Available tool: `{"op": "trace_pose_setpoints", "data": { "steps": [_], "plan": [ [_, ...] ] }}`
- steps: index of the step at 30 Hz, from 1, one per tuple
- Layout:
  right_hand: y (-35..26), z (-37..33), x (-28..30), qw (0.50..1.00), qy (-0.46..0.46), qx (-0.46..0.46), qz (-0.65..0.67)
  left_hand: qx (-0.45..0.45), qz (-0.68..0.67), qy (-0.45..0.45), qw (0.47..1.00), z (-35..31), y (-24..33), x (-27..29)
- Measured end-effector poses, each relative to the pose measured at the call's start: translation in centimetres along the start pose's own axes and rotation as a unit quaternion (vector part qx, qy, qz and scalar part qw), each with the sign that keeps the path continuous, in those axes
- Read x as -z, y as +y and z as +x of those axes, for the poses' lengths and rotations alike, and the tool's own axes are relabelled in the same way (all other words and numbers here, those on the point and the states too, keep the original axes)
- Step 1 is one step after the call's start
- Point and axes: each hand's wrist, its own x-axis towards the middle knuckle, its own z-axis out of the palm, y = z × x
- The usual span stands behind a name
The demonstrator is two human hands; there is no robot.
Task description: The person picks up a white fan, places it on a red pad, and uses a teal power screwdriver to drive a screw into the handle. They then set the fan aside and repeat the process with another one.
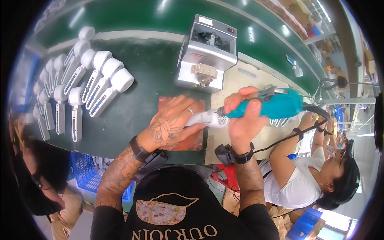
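Observation:
My left hand (171, 122) lies over a white handheld fan (206, 118), thumb and fingers closed about its handle, most of which they hide. The fan's round, slotted head (222, 119) points right. In my right hand (245, 120) is a teal electric screwdriver (266, 107), held almost level, its tip pointing left and meeting the fan near where head and handle join. Exactly where the tip touches I cannot make out. Beneath my left hand and the fan is a reddish-brown mat (188, 145) on the dark green tabletop (154, 66).
Several white handheld fans (105, 100) lie in overlapping rows at the left. A grey screw feeder (206, 56) stands behind my hands. The screwdriver's black cord (288, 138) loops down at the right. A blue crate (90, 176) sits below the table's edge; a co-worker (304, 172) is at the right.

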Motion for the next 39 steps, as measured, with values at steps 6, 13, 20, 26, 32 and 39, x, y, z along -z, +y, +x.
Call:
{"op": "trace_pose_setpoints", "data": {
  "steps": [6,13,20,26,32,39],
  "plan": [
    [0.5,-0.4,-0.6,1.000,-0.027,-0.011,-0.008,-0.005,0.005,-0.001,1.000,0.1,0.2,0.1],
    [0.9,-0.5,-0.7,0.999,-0.030,-0.024,-0.006,0.007,0.001,-0.017,1.000,0.1,0.1,0.1],
    [1.3,-0.6,-0.9,0.999,-0.040,-0.010,-0.011,0.006,0.003,-0.018,1.000,0.2,0.2,0.1],
    [2.0,-0.5,-1.1,0.997,-0.081,0.013,-0.013,0.006,0.011,-0.015,1.000,0.2,0.3,0.2],
    [2.2,-0.6,-1.0,0.998,-0.057,0.004,-0.005,0.005,0.011,-0.023,1.000,0.3,0.4,0.3],
    [0.9,0.6,-1.5,0.998,-0.048,-0.023,-0.040,0.015,0.011,-0.015,1.000,-0.1,0.1,0.3]
  ]
}}
